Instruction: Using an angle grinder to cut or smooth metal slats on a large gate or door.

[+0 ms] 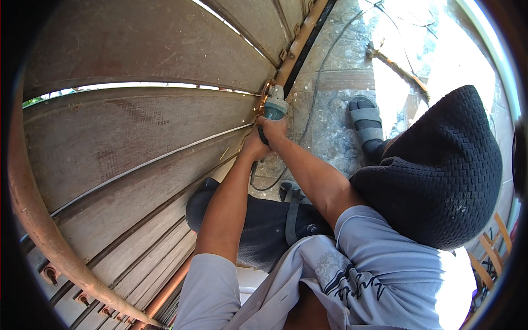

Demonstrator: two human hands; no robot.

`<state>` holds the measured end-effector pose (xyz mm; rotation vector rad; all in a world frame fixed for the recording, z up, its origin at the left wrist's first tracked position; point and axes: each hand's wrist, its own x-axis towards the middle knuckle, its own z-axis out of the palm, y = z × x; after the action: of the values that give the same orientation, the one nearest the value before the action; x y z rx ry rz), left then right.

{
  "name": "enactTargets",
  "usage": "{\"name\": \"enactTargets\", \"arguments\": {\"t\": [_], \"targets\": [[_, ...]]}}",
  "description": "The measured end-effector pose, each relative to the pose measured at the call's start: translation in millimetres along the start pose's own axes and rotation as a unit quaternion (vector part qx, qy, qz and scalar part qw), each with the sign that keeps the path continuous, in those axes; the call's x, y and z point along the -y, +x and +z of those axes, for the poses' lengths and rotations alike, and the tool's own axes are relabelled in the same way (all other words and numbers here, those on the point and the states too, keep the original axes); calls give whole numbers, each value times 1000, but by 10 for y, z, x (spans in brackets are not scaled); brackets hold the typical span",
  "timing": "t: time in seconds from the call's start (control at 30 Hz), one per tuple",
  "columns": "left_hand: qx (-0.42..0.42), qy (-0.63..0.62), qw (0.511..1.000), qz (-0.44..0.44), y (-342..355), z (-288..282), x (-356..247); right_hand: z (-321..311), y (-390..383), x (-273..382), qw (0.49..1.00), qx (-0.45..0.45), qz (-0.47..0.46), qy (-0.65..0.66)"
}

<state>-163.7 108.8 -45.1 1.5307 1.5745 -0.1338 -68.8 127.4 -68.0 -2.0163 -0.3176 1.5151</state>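
Both of my hands are closed around an angle grinder (275, 107) with a teal and grey body. My right hand (276, 131) wraps its body, and my left hand (254, 145) grips just below, close against the slats. The grinder's head meets a rusty orange-brown metal bar (295, 50) along the edge of a wooden slatted panel (137, 118). Bright orange specks, like sparks, show at the contact spot. The disc itself is mostly hidden.
A dark cable (320, 82) runs along the tiled floor (344, 80) beside the panel. What looks like a wooden-handled hammer (401, 72) lies in the sunlight. My sandalled foot (367, 122) and bent dark-trousered knee (440, 170) are to the right. A curved rusty pipe (41, 220) stands left.
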Motion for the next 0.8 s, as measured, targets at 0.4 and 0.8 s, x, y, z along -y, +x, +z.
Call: {"name": "enactTargets", "arguments": {"t": [0.4, 0.8], "targets": [[-6, 5, 1000, 27, 24, -12, 63, -7, -80, 63, 999, -3, -24, 22], [-2, -5, 1000, -8, -25, -11, 67, -79, -212, 143, 999, 24, -3, 30]]}}
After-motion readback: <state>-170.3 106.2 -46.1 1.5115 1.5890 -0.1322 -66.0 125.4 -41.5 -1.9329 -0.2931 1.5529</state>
